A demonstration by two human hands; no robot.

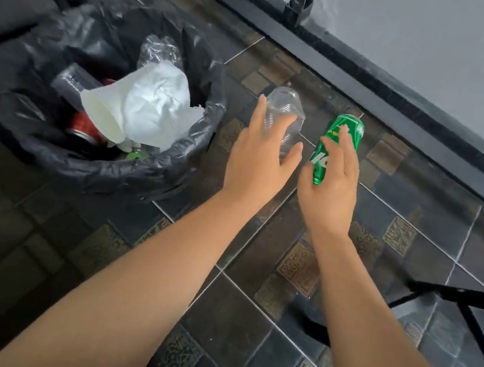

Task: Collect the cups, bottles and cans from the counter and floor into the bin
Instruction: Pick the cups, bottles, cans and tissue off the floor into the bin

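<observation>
Head cam: our left hand (pixel 259 157) wraps loosely round the clear cup (pixel 284 103) and our right hand (pixel 329 192) round the green can (pixel 354 124), just right of the bin (pixel 170 177). Both grips look loose, so either could slip. Squeezing harder might crumple the thin cup.

The bin (pixel 171 172) stands left of the cup (pixel 284 103), the can (pixel 354 124) just right of it (wall (pixel 421 37) behind)

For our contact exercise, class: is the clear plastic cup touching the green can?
Apart. The head view shows floor tile between the clear plastic cup and the green can.
</observation>
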